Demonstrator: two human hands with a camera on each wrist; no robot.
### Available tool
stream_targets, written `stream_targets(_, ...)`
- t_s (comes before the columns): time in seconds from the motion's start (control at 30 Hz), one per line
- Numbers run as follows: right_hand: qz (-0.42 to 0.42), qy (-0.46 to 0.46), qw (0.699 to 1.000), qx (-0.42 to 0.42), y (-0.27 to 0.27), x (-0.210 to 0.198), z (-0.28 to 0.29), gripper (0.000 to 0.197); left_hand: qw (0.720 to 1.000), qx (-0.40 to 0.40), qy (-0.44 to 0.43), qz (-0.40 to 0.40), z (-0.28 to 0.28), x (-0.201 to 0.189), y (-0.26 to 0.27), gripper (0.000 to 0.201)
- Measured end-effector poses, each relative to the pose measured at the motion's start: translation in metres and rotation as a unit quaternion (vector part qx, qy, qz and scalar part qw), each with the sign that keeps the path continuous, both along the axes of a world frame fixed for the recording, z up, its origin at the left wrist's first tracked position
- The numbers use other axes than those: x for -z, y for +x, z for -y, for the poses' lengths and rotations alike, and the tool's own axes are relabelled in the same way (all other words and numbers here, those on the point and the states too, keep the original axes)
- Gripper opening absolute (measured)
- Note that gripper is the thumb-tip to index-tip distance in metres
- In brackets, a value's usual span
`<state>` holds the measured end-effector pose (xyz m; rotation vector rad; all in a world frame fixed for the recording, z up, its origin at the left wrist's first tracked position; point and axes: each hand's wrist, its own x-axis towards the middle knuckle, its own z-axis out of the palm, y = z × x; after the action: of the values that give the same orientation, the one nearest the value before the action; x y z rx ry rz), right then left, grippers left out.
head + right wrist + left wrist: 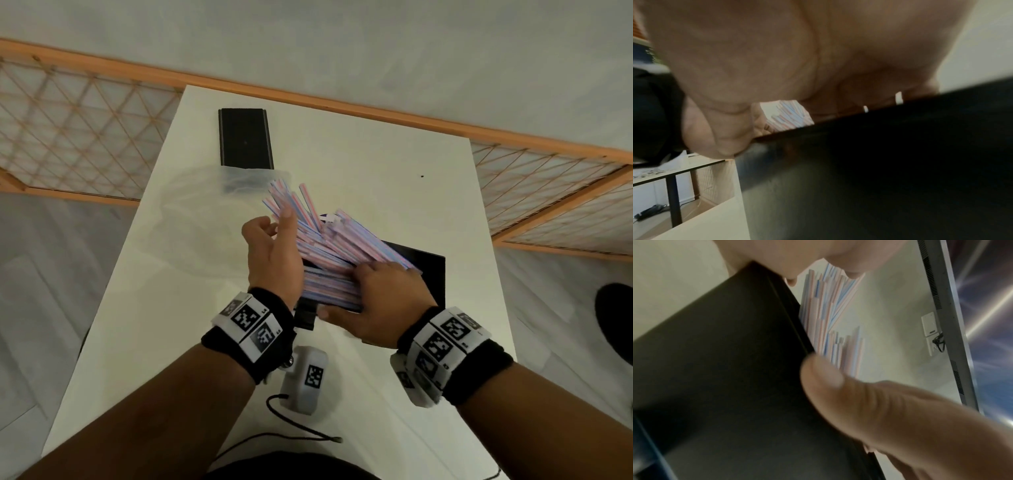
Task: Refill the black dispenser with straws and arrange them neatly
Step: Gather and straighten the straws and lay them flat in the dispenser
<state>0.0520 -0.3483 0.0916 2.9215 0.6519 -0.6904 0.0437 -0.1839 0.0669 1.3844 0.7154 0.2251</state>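
Overhead, the right hand [380, 301] clasps the near end of the striped straws [329, 246] fanned over the black dispenser [426, 270] on the table [342, 154], while the left hand [274, 260] lays its thumb [287, 222] along them, fingers loosely curled on nothing. From the left wrist, the thumb [838, 394] touches the dispenser wall beside the straws; from the right wrist, the palm [797, 56] covers its rim.

Pink-and-blue striped straws [329, 250], black dispenser [424, 270], white table [376, 164].
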Motion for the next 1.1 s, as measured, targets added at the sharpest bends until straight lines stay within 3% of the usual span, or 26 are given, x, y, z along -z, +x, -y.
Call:
stream_targets(0.07, -0.033, 0.007, 0.999, 0.023, 0.001, 0.001, 0.003, 0.07, 1.0, 0.003, -0.004, 0.004, 0.001, -0.001, -0.003, 0.058)
stream_targets(0.17, -0.096, 0.006, 0.995, 0.04, 0.0, 0.011, -0.003, 0.061, 1.0, -0.004, -0.026, 0.004, 0.003, -0.002, -0.002, 0.067)
stream_targets(0.3, -0.132, 0.071, 0.987, 0.055, 0.008, 0.015, -0.003, 0.036, 0.999, -0.012, -0.041, 0.023, 0.003, -0.004, -0.002, 0.079)
stream_targets(0.43, -0.145, -0.001, 0.988, 0.046, 0.015, 0.015, 0.0, 0.051, 0.998, -0.018, -0.041, 0.032, 0.004, -0.002, -0.003, 0.06)
stream_targets(0.57, -0.167, 0.037, 0.984, 0.055, 0.017, 0.016, -0.009, 0.055, 0.999, -0.021, -0.035, 0.031, 0.005, -0.005, -0.002, 0.081)
stream_targets(0.7, -0.178, 0.043, 0.982, 0.053, 0.016, 0.014, -0.012, 0.054, 0.998, -0.012, -0.056, 0.007, 0.004, -0.005, -0.002, 0.083)
stream_targets(0.8, -0.146, 0.063, 0.986, 0.048, 0.012, 0.01, -0.013, 0.055, 0.999, -0.004, -0.049, -0.008, 0.002, -0.004, -0.002, 0.078)
stream_targets(1.0, -0.005, 0.061, 0.998, 0.021, -0.003, -0.01, 0.021, 0.066, 1.0, 0.01, -0.015, -0.013, 0.0, 0.0, -0.002, 0.047)
stream_targets(1.1, 0.001, 0.086, 0.995, 0.043, -0.012, -0.014, 0.033, 0.045, 1.0, 0.016, -0.007, -0.015, 0.002, 0.0, -0.005, 0.038)
